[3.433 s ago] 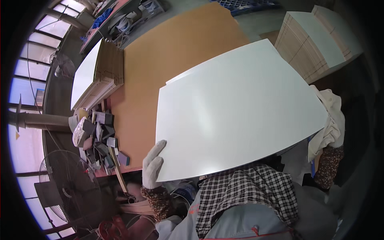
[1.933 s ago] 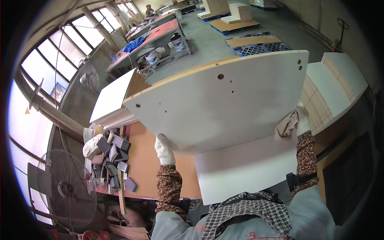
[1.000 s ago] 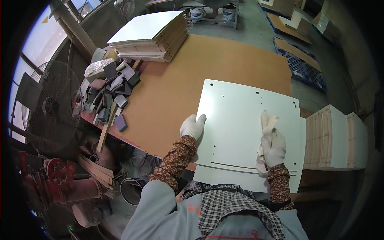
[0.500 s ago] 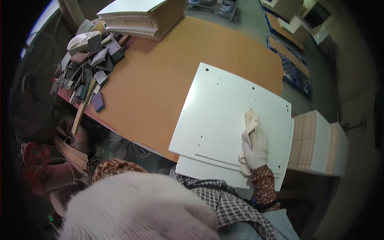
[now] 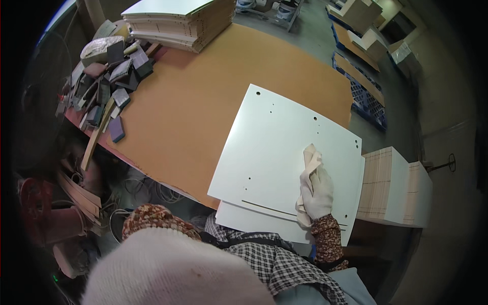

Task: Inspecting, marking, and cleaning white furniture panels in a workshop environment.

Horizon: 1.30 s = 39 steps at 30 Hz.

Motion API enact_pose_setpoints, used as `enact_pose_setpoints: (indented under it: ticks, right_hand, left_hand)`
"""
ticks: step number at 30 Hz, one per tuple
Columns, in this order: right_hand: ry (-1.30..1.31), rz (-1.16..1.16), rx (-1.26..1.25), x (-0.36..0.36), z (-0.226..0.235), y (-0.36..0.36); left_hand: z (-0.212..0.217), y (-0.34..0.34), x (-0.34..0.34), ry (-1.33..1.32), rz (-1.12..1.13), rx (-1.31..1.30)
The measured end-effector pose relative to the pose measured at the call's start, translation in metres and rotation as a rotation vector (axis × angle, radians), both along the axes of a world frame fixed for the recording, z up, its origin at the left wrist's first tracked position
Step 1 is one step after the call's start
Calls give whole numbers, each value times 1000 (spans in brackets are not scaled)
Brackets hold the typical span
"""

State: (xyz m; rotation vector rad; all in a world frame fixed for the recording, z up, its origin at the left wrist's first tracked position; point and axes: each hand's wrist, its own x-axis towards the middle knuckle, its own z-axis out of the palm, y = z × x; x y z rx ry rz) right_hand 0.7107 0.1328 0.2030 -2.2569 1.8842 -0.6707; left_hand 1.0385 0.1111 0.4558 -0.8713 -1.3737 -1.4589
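My right hand, in a white glove, presses a folded beige cloth onto a white panel with small drilled holes and a narrow groove near its close edge. The fingers are closed over the cloth. Beneath that panel another white panel juts out toward my body. Very near the camera, at the lower left, is my left hand, also in a white glove; it is raised off the table, its fingers cannot be seen, and whether it holds anything is hidden.
A brown-topped table supports the panels. Sanding blocks and scraps are heaped at its left end, beside a stack of white panels. More stacked panels stand on the right. Blue pallets lie on the floor beyond.
The whole view has shifted slightly. My right hand and the cloth keep about the same place on the panel, while my left hand appears a little lower in the picture.
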Motion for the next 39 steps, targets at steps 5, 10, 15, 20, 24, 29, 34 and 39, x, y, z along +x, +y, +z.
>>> enact_pose_setpoints:
  ticks: [5, 10, 15, 20, 24, 29, 34, 39]
  right_hand:
    - [-24, -6, 64, -3, 0, -1]
    - [-20, -70, 14, 12, 5, 12]
    - [4, -21, 102, -17, -1, 3]
    - [19, -42, 0, 6, -11, 11]
    - [34, 32, 120, -9, -5, 2]
    - [-69, -183, 92, -7, -15, -3]
    - [-155, -95, 112, -14, -15, -31]
    - [83, 351, 212, 83, -4, -23]
  left_hand:
    - [0, 19, 11, -67, -58, 291]
    - [0, 5, 16, -127, -71, 159]
    - [-2, 1, 10, -156, -60, 120]
    - [-3, -2, 29, -188, -37, 75]
    - [-7, -3, 37, -224, 41, 21]
    - [-62, 38, 72, -357, 539, 433]
    - [-214, -5, 70, -1035, 1105, 985]
    - [-304, 9, 54, -1302, 741, 1119]
